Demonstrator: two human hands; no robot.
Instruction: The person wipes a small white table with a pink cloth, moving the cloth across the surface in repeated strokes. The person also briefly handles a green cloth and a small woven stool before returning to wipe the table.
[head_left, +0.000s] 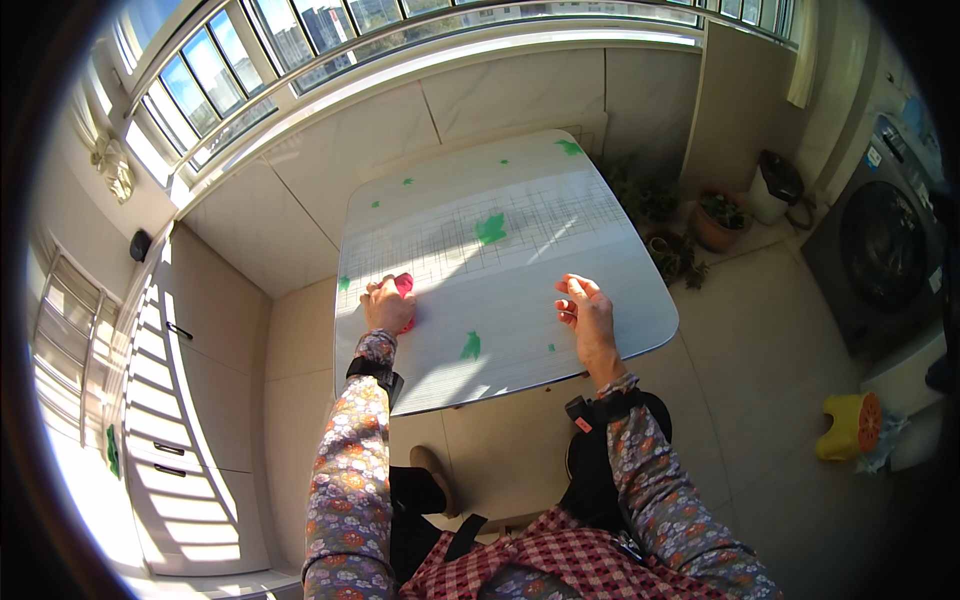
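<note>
My left hand [382, 305] is at the left side of a pale, rounded-corner table [590, 235], its fingers bent over a bright pink cloth [405, 290]. Part of the cloth shows beside the fingers; the rest is under the palm. Over the right part of the tabletop, my right hand [590, 318] has its fingers curled in toward the thumb. Whether anything small is pinched there cannot be made out. Green patches dot the tabletop: a large one [491, 229] near the middle, another [471, 346] nearer me, and several smaller ones around.
Potted plants [722, 215] and a bin [778, 188] stand beyond the table's right side. Farther right are a dark washing machine [880, 225] and a yellow stool [845, 428]. Cabinets [205, 340] line the left, with a railed window [350, 50] behind.
</note>
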